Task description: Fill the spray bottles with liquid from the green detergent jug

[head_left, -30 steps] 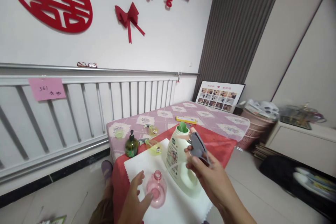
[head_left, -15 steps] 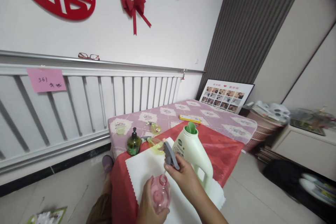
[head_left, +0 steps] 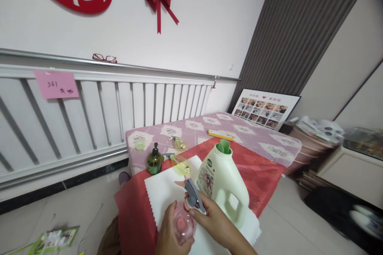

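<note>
My left hand (head_left: 168,231) is wrapped round a clear pink bottle (head_left: 183,225), held over the white cloth. At the bottle's neck, my right hand (head_left: 209,215) grips a grey spray head (head_left: 194,196), with fingers and thumb about its lower part. The spray head sits on the bottle's mouth; whether its thread is engaged I cannot tell. Just beyond my right hand stands a large pale green detergent jug (head_left: 229,179) with its top open and a green spout inside. A yellow spray bottle (head_left: 180,165) lies on the cloth behind the spray head.
A dark green pump bottle (head_left: 154,162) stands at the left. Behind it are a small yellow spray bottle (head_left: 180,143) and a pale green dish-like piece (head_left: 139,145). A yellow box (head_left: 220,134) lies farther back. White cloth (head_left: 161,191) covers part of the red cloth (head_left: 254,171).
My right hand has lowered the spray head onto the pink bottle's mouth; its tube, visible at the opening before, is now hidden. The view has shifted slightly.
</note>
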`<state>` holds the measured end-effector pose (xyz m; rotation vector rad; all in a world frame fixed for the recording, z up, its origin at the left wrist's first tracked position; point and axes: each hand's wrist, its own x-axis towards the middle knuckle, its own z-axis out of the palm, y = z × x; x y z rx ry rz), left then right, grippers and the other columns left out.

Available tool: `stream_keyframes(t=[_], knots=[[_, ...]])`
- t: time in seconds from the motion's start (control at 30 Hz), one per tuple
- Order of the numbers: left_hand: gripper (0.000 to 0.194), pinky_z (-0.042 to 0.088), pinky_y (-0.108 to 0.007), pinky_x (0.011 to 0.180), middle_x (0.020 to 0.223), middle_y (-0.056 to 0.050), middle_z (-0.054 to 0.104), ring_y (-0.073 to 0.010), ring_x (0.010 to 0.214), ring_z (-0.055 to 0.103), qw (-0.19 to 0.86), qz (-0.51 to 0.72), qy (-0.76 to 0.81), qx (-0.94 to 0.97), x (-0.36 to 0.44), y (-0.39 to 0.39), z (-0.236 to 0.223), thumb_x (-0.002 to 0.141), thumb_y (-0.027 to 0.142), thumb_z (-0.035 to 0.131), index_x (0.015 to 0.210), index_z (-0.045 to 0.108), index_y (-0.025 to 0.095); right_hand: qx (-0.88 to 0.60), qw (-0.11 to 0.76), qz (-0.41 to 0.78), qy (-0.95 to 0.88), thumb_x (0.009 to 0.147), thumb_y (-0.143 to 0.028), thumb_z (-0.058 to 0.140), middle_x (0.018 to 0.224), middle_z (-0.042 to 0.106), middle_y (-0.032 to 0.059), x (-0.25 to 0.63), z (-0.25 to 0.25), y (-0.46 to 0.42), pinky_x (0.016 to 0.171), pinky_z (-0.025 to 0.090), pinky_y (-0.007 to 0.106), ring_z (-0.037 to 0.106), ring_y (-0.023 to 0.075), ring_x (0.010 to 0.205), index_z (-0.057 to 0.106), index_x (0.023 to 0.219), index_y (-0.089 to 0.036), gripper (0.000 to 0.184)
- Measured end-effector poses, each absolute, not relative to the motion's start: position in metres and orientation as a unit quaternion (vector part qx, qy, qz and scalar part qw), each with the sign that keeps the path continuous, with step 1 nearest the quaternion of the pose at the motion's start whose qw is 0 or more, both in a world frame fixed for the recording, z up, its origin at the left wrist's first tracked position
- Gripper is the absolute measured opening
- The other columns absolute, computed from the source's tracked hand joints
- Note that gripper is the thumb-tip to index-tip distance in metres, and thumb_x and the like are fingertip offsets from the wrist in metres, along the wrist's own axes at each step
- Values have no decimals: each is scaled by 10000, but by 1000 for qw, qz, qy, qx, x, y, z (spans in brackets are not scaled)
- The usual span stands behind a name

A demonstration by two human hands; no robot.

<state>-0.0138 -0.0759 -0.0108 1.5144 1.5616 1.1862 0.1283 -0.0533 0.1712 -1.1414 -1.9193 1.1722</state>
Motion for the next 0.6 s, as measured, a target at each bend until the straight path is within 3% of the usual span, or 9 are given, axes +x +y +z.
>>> stream_keyframes(t=[0.3, 0.5, 0.6], knots=[[935, 384, -453, 1187, 1529, -211, 454, -356, 1419, 437, 328, 458, 576, 593, -21, -74, -9, 580, 197, 670, 1451, 345, 104, -389, 207, 384, -811, 852, -305, 619, 1079, 685, 43, 127, 201, -42, 984, 480, 397, 637, 247, 1065, 532, 1401, -335, 557], [902, 378, -430, 1190, 1545, -202, 434, -331, 1431, 422, 325, 453, 574, 600, -18, -75, -2, 605, 204, 646, 1446, 339, 100, -375, 170, 357, -839, 876, -316, 593, 1045, 674, 29, 130, 204, -37, 919, 501, 362, 651, 215, 974, 507, 1416, -333, 547], [904, 411, -417, 1165, 1530, -195, 453, -314, 1412, 451, 324, 466, 572, 592, -17, -76, 0, 596, 188, 635, 1443, 327, 119, -374, 174, 345, -843, 863, -310, 610, 1015, 684, 22, 133, 208, -35, 891, 509, 350, 652, 208, 938, 616, 1293, -311, 430]])
